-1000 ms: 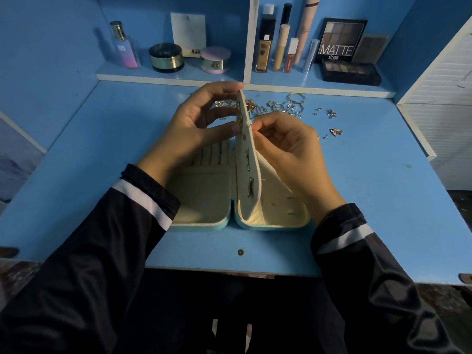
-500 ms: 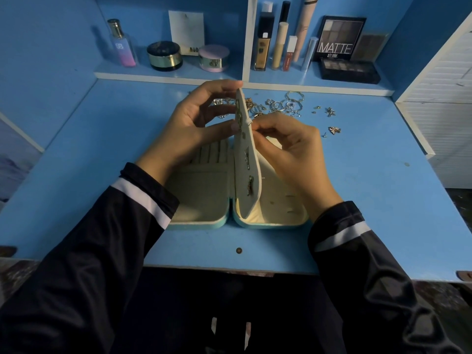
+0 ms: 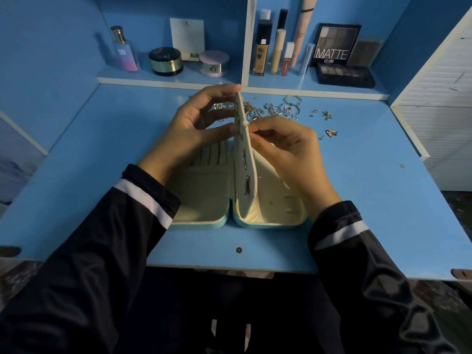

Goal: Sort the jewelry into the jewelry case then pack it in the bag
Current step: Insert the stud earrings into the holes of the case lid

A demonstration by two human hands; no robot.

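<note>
Looked down on a blue desk; open case flat near the front edge, cream lining up, with its flap upright along the hinge. Gripped that flap with the left hand, thumb at the top edge, fingers against the left face; pinched at the flap's right face, near the top, with the right hand, fingers curled; could not tell of any stud or back between the fingertips.

Changed almost nothing over the last second: same hands, same hold, flap as upright as before, only slight shifts at the fingertips; judged as one earring mid-fastening, not a new step. Carried a few earrings already, pinned down the flap; left a loose pile of jewelry on the desk beyond the case, rings and small charms, so far from sorted; showed no bag anywhere, so nowhere near packing.

Read "MATTE" in white capitals on a palette propped on the shelf; read "NUD" at the foot of a white card, the rest hidden behind a jar; made out two blocky letters on a pink bottle, too blurred to be sure; found the tube labels too small.
</note>
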